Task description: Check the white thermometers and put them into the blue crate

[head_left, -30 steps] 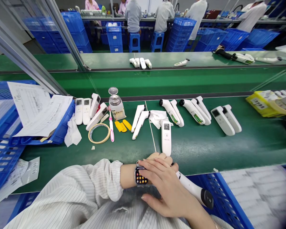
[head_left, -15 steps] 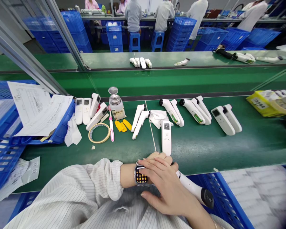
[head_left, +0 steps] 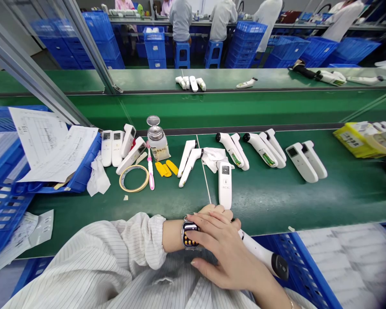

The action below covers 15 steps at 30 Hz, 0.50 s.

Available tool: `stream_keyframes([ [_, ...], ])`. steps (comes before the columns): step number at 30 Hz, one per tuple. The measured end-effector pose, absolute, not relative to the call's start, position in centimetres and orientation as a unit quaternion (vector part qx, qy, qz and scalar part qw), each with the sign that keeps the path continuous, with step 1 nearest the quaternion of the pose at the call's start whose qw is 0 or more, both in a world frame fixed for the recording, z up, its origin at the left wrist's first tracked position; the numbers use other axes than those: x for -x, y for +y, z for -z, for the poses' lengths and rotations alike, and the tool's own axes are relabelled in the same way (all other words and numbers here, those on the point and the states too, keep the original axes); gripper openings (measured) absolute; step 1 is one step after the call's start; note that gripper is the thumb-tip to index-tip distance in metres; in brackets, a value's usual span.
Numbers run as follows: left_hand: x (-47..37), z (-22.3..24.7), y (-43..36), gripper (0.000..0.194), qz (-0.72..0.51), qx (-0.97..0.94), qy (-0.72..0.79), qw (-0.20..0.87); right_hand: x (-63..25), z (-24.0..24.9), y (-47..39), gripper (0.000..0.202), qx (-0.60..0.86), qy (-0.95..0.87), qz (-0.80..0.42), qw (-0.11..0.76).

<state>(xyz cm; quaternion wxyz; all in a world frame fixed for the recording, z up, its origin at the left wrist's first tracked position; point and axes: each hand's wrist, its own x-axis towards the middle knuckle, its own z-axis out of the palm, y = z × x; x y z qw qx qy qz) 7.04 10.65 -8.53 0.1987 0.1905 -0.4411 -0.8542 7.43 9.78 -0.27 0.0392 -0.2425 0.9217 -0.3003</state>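
- Head view: our right hand (head_left: pixel 227 253) lies across our left hand (head_left: pixel 212 209), fingers loosely stretched, gripping nothing we can make out. One fingertip is over the watch (head_left: pixel 188 227) screen, thumb sticking out just nearer us than the watch.
- Left hand, just right of the watch, is mostly buried under the other one. Knuckles look bent, but we honestly can't tell if it's gripping the white handheld device (head_left: pixel 261 252) or only touching it.
- What could bite us: the device pokes out past the edge of the green table (head_left: pixel 260 210), near the blue crate (head_left: pixel 315 268) right of the watch. If our hold is loose under there, a shift of the top hand could send it sliding off. That resting fingertip might also cause a stray tap.
- Device is right of the watch, a touch nearer us. Long axis runs diagonally; black-capped end points right and toward us, other end hidden by our hands.
- Past the watch, to its right: a screen-up device (head_left: pixel 225 189), long axis running away from us, screen at the far end.
- Past the watch, to its left: tape roll (head_left: pixel 131 190) and bottle (head_left: pixel 159 148).
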Motion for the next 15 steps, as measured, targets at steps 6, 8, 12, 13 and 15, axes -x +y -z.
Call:
stream_keyframes([
  [6, -6.47, 8.30, 10.97, 0.047, 0.837, -0.251, -0.433, 0.221, -7.26, 0.04, 9.72, 0.039, 0.227, 0.922, 0.309, 0.059],
  [8, -6.50, 8.36, 10.99, 0.049, 0.831, -0.264, -0.437, 0.223, -7.32, 0.06, 9.69, 0.040, 0.222, 0.922, 0.311, 0.057],
  [12, -6.59, 8.15, 11.01, 0.052, 0.836, -0.291, -0.415, 0.213, -7.49, 0.16, 9.66, 0.041, 0.217, 0.924, 0.310, 0.051],
  [13, -6.58, 8.03, 11.01, 0.051, 0.837, -0.292, -0.409, 0.214, -7.53, 0.20, 9.65, 0.041, 0.216, 0.925, 0.309, 0.050],
  [15, -6.53, 7.75, 10.99, 0.050, 0.839, -0.279, -0.405, 0.233, -7.58, 0.28, 9.64, 0.043, 0.215, 0.926, 0.305, 0.046],
])
